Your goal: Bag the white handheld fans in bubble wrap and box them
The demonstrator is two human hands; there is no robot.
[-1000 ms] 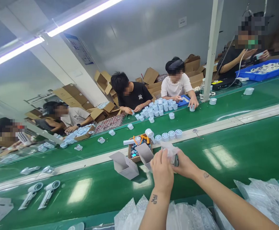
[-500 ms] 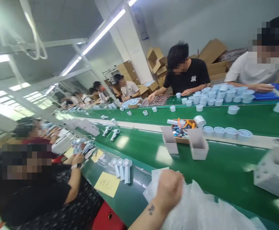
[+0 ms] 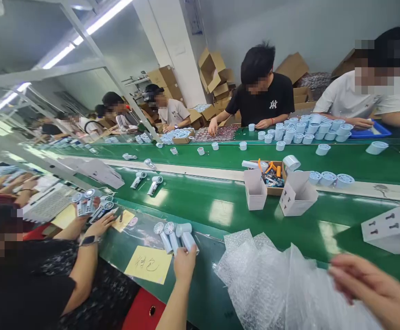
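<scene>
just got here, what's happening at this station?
The left hand grips the rightmost fan of three by a yellow note. The right hand, blurred, is by the bubble wrap, with nothing visible in it. Two open boxes and a third box are on the green belt. At left, a co-worker's hands are on more fans.

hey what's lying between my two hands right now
In the head view, bubble wrap lies between your left hand and right hand, with green tabletop nearer the left.
</scene>
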